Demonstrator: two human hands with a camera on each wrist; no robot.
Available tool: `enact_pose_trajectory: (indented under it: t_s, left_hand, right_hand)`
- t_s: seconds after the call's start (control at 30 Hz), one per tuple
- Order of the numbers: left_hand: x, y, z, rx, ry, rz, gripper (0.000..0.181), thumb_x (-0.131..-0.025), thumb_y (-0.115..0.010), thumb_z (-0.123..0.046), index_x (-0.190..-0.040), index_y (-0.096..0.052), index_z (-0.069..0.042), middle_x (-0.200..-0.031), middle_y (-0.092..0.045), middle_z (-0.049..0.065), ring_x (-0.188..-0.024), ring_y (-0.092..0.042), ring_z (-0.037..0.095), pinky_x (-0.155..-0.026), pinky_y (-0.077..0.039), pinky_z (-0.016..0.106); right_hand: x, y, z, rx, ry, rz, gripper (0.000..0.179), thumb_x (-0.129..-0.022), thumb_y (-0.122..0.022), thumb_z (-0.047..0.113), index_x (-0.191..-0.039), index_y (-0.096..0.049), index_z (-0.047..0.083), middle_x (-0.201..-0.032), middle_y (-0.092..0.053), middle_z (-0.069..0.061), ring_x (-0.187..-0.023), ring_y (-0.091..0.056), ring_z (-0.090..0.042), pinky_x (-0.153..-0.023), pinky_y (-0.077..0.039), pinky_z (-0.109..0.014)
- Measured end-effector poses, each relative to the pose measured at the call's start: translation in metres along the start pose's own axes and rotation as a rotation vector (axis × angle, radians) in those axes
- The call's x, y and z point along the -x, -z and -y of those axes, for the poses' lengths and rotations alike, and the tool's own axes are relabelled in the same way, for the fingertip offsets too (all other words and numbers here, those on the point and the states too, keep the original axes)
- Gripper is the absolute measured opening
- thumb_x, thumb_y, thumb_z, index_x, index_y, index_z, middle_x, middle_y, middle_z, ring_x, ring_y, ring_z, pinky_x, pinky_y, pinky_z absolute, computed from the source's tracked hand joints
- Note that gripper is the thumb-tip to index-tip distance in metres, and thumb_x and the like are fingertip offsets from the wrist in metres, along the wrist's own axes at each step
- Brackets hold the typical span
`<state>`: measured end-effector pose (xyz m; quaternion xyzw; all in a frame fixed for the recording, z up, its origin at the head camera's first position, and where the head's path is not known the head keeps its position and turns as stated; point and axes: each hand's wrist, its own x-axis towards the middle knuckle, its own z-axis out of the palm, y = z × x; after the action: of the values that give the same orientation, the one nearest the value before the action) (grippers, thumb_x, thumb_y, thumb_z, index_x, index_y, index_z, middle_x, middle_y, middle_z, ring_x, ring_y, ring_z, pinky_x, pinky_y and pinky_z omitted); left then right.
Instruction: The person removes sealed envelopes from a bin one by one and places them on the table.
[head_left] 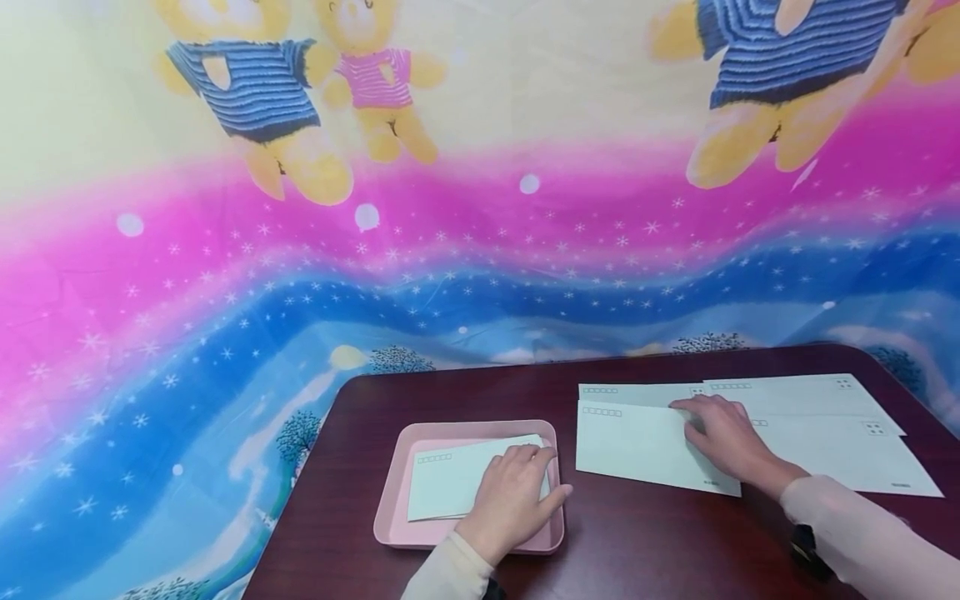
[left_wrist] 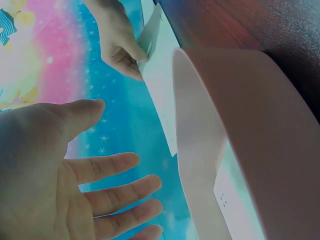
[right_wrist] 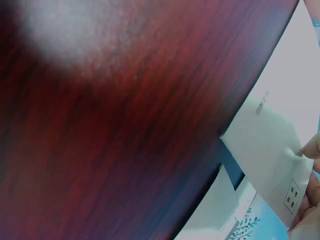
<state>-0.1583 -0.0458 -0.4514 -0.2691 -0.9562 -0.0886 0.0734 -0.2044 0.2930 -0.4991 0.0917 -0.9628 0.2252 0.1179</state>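
Observation:
My right hand (head_left: 727, 437) pinches a white envelope (head_left: 626, 442) near its upper right corner. In the right wrist view the thumb and fingers (right_wrist: 312, 200) sit at the edge of this envelope (right_wrist: 270, 145), whose printed stamp box faces the camera and whose end bends up a little. To the left, my left hand (head_left: 510, 496) is over a pink tray (head_left: 390, 500) with white envelopes (head_left: 442, 483) lying in it. Its fingers are spread and hold nothing in the left wrist view, beside the wall of the tray (left_wrist: 240, 90).
More white envelopes lie overlapped on the dark wooden table (head_left: 315, 517): one behind the gripped envelope (head_left: 637, 392), one at the back right (head_left: 795, 400), one at the front right (head_left: 840, 458). A printed cloth (head_left: 480, 225) with bears hangs behind the table.

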Motion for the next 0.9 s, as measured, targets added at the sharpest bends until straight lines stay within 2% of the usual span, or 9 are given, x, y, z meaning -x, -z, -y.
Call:
enact_pose_trajectory:
  t_s: [0.53, 0.9]
  left_hand:
    - [-0.002, -0.004, -0.005, -0.017, -0.036, -0.037, 0.043, -0.096, -0.063, -0.048, -0.128, -0.066, -0.019, -0.125, -0.07, -0.001, -0.118, -0.063, 0.019, -0.09, -0.053, 0.036]
    - [-0.005, -0.008, -0.008, -0.04, -0.054, -0.048, 0.043, -0.095, -0.063, -0.049, -0.127, -0.067, -0.019, -0.123, -0.07, -0.002, -0.115, -0.063, 0.018, -0.087, -0.053, 0.035]
  right_hand:
    - [-0.01, -0.011, -0.013, 0.034, -0.002, 0.043, 0.04, -0.086, -0.059, -0.001, -0.125, -0.069, 0.004, -0.124, -0.07, -0.022, -0.119, -0.056, -0.049, -0.092, -0.036, -0.065]
    - [-0.015, -0.014, -0.023, 0.017, -0.007, 0.069, 0.04, -0.089, -0.057, 0.001, -0.128, -0.067, 0.003, -0.128, -0.067, -0.025, -0.12, -0.055, -0.049, -0.092, -0.034, -0.065]
